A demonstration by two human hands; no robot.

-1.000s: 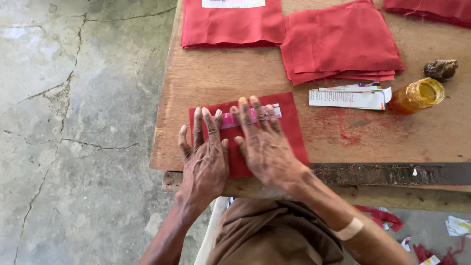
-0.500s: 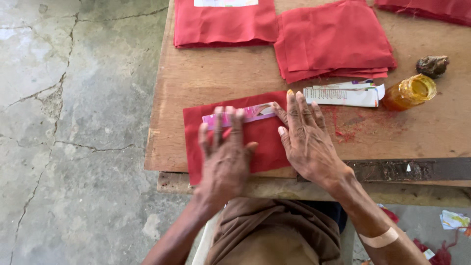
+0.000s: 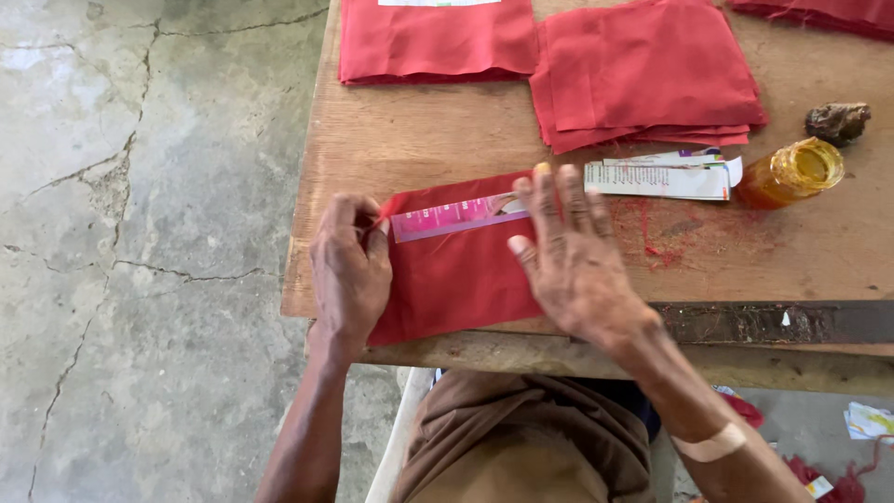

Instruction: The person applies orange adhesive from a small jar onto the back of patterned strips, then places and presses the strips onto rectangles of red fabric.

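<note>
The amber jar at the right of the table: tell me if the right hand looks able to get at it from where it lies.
Probably yes. The right hand lies flat on the red cloth, and the amber jar stands open on the table to its right. Only flat paper packets lie between them, low enough to pass over.

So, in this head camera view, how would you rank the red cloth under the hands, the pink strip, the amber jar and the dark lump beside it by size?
Largest to smallest as they look:
1. red cloth
2. pink strip, long but narrow
3. amber jar
4. dark lump
The strip and jar are hard to separate by area, since the right hand covers the strip's end.
</note>
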